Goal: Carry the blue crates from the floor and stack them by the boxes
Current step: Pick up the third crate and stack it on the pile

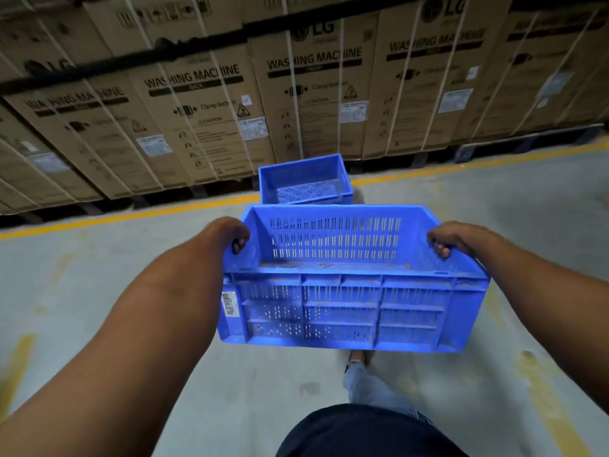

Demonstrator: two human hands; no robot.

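Forearms [158,308] outstretched, left hand [235,234] and right hand [451,237] grip the blue crate [342,308] by its ends, fingers [238,246] curled; keep it level, seat it squarely on the floor crate [304,179].

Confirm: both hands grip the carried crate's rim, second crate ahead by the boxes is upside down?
Wrong on one point: the head view shows the second crate upright, open side up. The rest holds: the left hand and right hand grip the carried crate by its rim, and the second crate sits ahead by the boxes.
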